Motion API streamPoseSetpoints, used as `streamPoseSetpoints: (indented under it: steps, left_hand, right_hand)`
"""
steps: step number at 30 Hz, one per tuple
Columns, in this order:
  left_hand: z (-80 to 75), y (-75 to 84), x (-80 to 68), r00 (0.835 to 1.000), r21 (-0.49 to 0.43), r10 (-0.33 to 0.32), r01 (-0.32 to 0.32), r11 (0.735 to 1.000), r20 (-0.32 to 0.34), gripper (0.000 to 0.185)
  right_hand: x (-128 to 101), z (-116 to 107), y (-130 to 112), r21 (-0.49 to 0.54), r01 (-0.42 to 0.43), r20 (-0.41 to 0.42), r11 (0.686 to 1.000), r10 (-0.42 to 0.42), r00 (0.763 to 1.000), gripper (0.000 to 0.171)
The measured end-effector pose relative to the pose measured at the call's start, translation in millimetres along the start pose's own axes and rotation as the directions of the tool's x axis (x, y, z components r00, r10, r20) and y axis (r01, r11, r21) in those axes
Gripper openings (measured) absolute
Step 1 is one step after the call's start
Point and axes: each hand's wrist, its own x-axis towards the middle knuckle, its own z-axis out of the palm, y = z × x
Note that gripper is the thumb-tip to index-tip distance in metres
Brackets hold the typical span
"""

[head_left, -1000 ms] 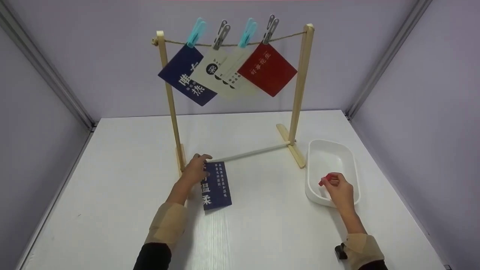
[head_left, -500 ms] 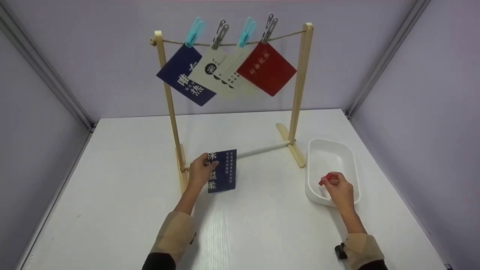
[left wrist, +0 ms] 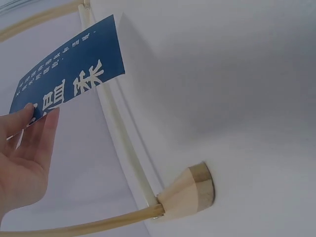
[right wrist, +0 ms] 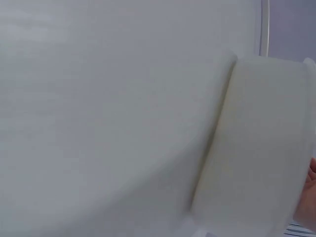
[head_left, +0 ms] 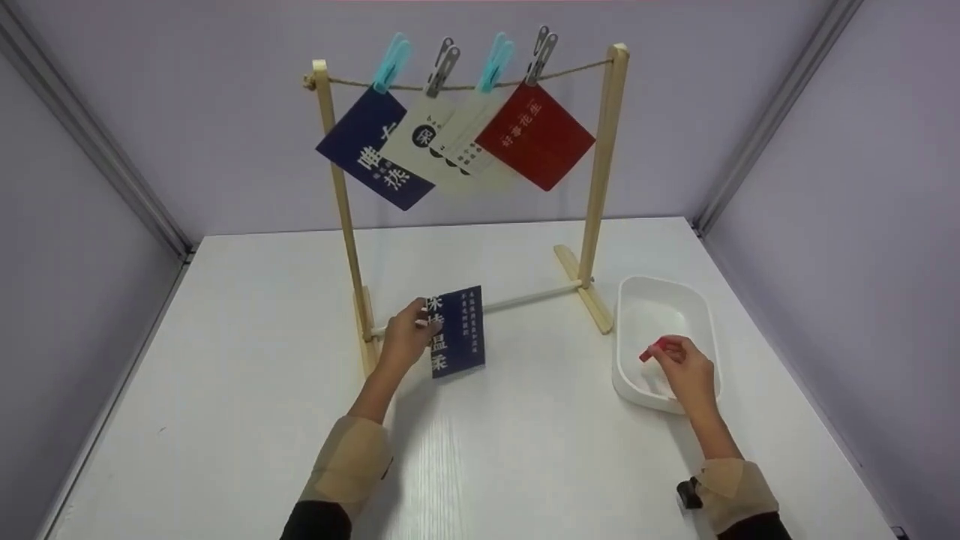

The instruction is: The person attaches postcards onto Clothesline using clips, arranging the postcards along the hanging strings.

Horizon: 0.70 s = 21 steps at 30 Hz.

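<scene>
Head view: left hand (head_left: 407, 339) pinches a dark blue card (head_left: 455, 332) by its left edge, card lifted off the white table (head_left: 525, 450), just in front of the wooden rack (head_left: 345, 202), near its left post. Right hand (head_left: 684, 369) pinches a small red clip (head_left: 651, 351) over the white tray (head_left: 699, 315). Four cards hang clipped on the rack's string. Left wrist view: blue card (left wrist: 69, 66) held between thumb and fingers (left wrist: 42, 136), tilted, rack's crossbar (left wrist: 121, 143) behind it. Right wrist view: only the tray wall (right wrist: 256, 143) and table show; hand barely visible at the edge, grip cannot be told from here.
</scene>
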Motion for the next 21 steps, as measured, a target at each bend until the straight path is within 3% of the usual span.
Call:
streamPoseSetpoints:
  steps: [4, 8, 14, 21]
  left_hand:
    - [6.7, 16.7, 6.9, 0.999, -0.063, 0.029, -0.030, 0.998, -0.017, 0.027]
    - [18.0, 47.8, 19.0, 0.993, -0.104, 0.107, -0.112, 0.988, -0.052, 0.025]
    - [34.5, 107.7, 43.6, 0.964, -0.256, 0.237, -0.261, 0.931, -0.120, 0.025]
    - [38.6, 166.8, 72.4, 0.939, -0.331, 0.270, -0.330, 0.884, -0.214, 0.028]
  right_hand:
    - [23, -15, -21, 0.027, 0.027, -0.003, 0.999, -0.027, 1.000, 0.029]
    - [57, -36, -61, 0.019, 0.079, -0.036, 0.997, -0.079, 0.996, 0.032]
    - [112, -68, -148, 0.074, 0.261, -0.077, 0.962, -0.256, 0.964, 0.032]
    - [159, -82, -257, 0.113, 0.284, -0.001, 0.952, -0.286, 0.958, 0.039]
